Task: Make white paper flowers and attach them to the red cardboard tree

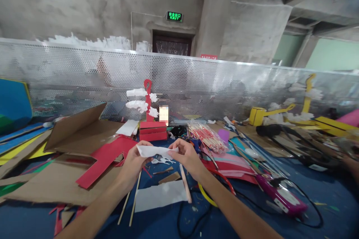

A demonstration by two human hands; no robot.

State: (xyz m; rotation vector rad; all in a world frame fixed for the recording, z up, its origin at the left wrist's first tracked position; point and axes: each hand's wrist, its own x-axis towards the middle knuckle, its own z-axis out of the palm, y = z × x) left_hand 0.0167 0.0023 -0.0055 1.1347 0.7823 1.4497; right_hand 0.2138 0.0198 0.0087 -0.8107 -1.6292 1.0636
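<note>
Paper strip (154, 151), white and slightly curled, one end pinched by the left hand (132, 160), the other by the right hand (188, 155), held above a blue table (165, 226), white sheet (159, 198) and pale rod (185, 185) lying nearer, red stand (153, 133) beyond.

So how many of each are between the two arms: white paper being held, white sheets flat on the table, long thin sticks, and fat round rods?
Held white paper: 1
Flat white sheet: 1
Long thin sticks: 2
Fat round rod: 1
Total: 5
</note>
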